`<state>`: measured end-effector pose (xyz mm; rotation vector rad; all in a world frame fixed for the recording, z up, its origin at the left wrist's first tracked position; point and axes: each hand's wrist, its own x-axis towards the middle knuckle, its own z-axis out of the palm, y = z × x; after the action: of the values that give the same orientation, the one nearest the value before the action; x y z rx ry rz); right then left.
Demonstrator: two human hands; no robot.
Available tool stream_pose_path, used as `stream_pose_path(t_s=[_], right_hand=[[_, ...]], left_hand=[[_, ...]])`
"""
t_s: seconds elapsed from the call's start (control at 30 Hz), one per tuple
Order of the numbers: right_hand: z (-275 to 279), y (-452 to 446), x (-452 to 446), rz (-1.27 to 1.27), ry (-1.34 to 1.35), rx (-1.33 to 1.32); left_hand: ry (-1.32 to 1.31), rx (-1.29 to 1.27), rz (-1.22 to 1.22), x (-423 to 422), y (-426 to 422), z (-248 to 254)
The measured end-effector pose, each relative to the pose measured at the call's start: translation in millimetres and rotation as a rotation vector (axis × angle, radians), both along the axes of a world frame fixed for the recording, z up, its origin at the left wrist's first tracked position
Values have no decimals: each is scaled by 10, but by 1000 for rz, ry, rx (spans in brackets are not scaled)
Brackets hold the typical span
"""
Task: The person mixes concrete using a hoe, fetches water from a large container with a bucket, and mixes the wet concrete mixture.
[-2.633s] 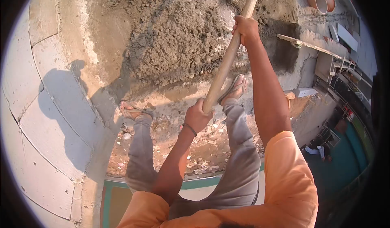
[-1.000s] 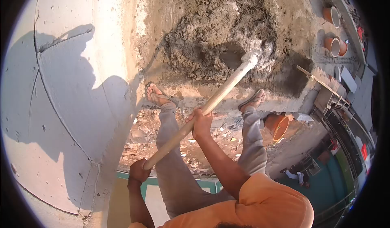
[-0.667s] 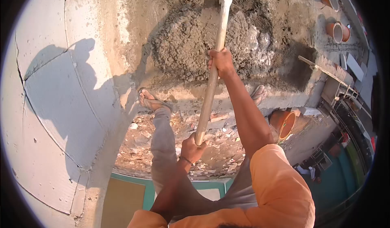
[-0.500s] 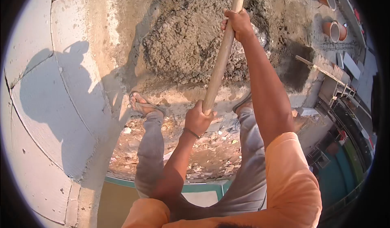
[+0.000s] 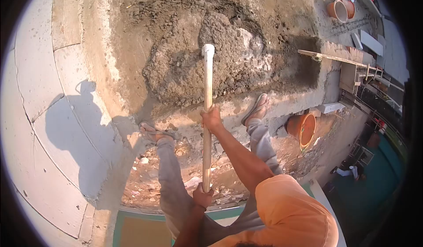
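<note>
My left hand (image 5: 203, 197) is closed around the butt end of a hoe's wooden handle (image 5: 207, 152), close to my lap. Farther up the same handle, my right hand (image 5: 212, 119) grips it near its middle. The hoe's pale, mortar-coated head end (image 5: 208, 49) rests at a heap of wet grey mortar (image 5: 176, 77); its blade is hidden in the mix. My sandalled feet stand apart on the ledge in front of the heap.
An orange tub (image 5: 307, 130) sits to the right of my right foot. More orange tubs (image 5: 340, 11) stand at the upper right. A wooden plank (image 5: 335, 57) juts out at right. Below, a person (image 5: 350, 172) is on a lower level. Concrete slabs (image 5: 66, 119) lie left.
The hoe's handle has swung from slanting to nearly upright in view and come toward me. Both hands moved down and left-ward with it, and its head end came into view on the mortar.
</note>
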<state>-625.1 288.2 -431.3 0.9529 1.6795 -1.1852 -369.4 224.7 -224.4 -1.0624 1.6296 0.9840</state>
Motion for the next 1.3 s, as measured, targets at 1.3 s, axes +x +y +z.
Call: stream_pose_path(t_s=[1.3], right_hand=[[-206,1769,-1078,-584,159,178]], left_hand=[[206,338,-585,-1864,-25,-832]])
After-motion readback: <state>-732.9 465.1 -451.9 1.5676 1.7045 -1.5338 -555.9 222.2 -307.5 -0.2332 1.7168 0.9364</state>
